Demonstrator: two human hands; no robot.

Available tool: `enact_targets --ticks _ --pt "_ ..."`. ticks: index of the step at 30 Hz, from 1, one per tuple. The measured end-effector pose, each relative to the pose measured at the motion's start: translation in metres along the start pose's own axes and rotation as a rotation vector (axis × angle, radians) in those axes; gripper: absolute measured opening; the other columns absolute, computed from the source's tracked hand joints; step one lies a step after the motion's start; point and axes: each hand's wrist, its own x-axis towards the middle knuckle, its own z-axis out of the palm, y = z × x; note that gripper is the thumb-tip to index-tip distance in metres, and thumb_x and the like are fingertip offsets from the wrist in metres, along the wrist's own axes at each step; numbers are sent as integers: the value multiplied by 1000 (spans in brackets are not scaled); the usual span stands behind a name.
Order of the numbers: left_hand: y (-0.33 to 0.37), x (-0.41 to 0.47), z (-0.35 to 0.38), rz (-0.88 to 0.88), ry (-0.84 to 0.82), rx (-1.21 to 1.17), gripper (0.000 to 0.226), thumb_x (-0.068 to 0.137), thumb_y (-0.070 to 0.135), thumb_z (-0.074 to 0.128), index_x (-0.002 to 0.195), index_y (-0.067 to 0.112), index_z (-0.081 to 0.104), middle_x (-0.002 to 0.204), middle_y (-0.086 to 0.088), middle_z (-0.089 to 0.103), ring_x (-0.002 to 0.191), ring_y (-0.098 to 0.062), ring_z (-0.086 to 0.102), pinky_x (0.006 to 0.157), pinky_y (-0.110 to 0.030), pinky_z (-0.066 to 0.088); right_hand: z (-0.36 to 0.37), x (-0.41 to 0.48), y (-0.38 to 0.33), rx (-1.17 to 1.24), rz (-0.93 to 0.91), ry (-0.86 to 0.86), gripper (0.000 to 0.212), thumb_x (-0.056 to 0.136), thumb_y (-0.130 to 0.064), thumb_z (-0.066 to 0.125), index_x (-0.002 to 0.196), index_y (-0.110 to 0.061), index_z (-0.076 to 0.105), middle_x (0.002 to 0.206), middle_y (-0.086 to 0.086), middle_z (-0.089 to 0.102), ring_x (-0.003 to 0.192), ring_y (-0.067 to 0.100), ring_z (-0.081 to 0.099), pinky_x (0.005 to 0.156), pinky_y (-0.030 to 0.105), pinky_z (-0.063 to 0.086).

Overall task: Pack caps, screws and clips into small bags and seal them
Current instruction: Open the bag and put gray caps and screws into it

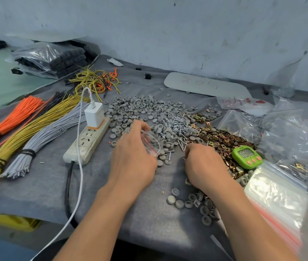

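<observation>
Bag (pixel 152 143), small and clear with a red zip strip, sits in the left hand (pixel 130 157), fingers curled round it, caps (pixel 140 108) behind, its mouth facing right toward the screws (pixel 179 125). Nearer those screws is the right hand (pixel 204 164), fingertips bent down at the pile's near edge; whether they pinch one cannot be told. Clips (pixel 222 140) lie further right

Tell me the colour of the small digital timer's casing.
The small digital timer is bright green; head view shows it best.
</observation>
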Motion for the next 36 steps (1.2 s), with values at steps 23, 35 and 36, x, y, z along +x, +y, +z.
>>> enact_targets --ticks 23,35,36 --pt "15 -10 14 165 -97 -48 53 76 7 66 106 45 47 88 12 64 82 -15 56 67 -31 38 -17 -25 -15 702 -355 139 25 93 -12 66 96 -30 83 80 -14 78 72 3 71 66 24 55" --pt "9 -2 5 26 46 -163 50 72 9 76 97 43 49 87 22 67 92 20 50 66 -2 37 -1 15 20 454 -19 231 46 96 -15 63 138 -33 62 135 0 68 100 17 65 103 42 54" --pt "8 -2 4 21 48 -165 50 73 9 76 99 42 49 88 22 67 92 19 51 65 -3 37 3 19 21 340 -21 163 54 97 -14 60 148 -30 53 146 5 60 111 25 64 107 46 51"
